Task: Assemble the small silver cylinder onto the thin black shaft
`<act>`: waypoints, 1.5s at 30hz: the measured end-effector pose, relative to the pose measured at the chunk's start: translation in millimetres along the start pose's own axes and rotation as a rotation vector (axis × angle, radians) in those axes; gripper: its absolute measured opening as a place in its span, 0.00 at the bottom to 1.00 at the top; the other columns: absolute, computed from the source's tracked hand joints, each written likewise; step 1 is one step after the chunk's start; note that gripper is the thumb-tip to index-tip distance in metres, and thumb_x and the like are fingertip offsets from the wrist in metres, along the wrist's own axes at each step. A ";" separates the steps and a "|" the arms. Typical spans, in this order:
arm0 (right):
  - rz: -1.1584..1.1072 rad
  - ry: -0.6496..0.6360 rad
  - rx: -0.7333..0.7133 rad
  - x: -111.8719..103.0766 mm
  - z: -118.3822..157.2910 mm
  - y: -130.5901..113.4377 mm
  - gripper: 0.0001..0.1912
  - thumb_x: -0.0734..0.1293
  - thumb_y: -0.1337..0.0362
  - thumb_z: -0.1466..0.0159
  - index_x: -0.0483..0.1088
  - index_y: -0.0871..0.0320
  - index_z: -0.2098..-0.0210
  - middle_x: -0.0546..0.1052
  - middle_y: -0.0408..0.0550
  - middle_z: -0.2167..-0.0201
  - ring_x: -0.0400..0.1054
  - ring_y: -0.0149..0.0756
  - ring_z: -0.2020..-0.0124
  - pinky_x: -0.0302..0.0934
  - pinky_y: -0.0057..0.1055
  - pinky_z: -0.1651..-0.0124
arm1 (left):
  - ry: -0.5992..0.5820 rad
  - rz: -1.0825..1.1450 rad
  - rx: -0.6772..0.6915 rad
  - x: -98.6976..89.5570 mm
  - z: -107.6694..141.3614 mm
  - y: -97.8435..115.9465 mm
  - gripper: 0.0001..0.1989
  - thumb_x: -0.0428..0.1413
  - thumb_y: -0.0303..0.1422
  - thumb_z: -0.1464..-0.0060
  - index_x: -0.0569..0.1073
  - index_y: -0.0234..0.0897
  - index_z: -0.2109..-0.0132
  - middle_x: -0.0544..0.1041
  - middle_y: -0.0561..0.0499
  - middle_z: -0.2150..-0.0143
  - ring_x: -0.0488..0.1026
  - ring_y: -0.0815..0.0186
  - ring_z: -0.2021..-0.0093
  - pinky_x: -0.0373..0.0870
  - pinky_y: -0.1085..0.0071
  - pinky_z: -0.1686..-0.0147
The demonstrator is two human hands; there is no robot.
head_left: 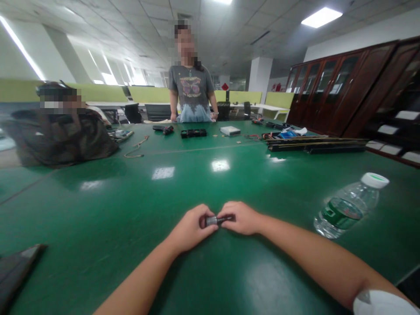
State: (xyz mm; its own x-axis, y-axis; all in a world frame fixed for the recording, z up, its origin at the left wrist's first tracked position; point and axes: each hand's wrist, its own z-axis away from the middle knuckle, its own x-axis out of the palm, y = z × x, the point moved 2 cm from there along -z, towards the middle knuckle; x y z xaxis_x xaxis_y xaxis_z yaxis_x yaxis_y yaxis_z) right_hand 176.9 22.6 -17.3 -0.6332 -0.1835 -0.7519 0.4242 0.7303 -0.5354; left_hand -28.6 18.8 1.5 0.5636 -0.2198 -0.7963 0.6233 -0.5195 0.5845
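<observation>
Low over the middle of the green table [138, 188], both hands meet at a small silver-and-black cylinder [211, 221] lying roughly level. My left hand [192, 227] is closed around its thicker silver end, thumb below and fingers above. The thinner dark end is pinched by my right hand [242, 218], fingertips pressed together near the join. Its exact kind is too small to make out, and fingers hide parts of both ends.
A clear water bottle [352, 208] with a white cap is right of my right arm. Black rails [315, 144], a black frame [193, 133] and a white box [230, 131] lie farther back. A large dark bag [62, 135] sits left. A person [192, 87] stands across the table.
</observation>
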 end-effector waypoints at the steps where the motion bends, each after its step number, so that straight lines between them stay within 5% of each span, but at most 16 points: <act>1: 0.001 0.000 0.000 -0.1 0.1 0.2 0.12 0.70 0.67 0.40 0.78 0.60 0.56 0.79 0.50 0.63 0.71 0.37 0.60 0.64 0.31 0.56 | 0.001 0.002 0.005 0.2 -0.1 -0.1 0.10 0.60 0.38 0.47 0.74 0.36 0.60 0.72 0.52 0.68 0.68 0.65 0.69 0.62 0.72 0.69; 45: 0.050 0.002 0.021 -8.3 6.1 1.5 0.09 0.71 0.64 0.40 0.78 0.59 0.60 0.79 0.49 0.66 0.71 0.36 0.62 0.63 0.30 0.58 | -0.021 -0.019 0.043 0.3 -1.0 2.3 0.10 0.60 0.39 0.46 0.74 0.37 0.62 0.71 0.53 0.69 0.68 0.66 0.70 0.62 0.72 0.69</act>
State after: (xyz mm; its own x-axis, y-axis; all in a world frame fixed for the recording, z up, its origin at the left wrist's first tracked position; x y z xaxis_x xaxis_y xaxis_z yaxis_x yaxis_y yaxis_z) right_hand 186.7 21.2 -14.2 -0.6119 -0.1455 -0.7775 0.4694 0.7243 -0.5050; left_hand -26.4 18.4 2.7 0.5399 -0.2271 -0.8105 0.6097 -0.5583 0.5626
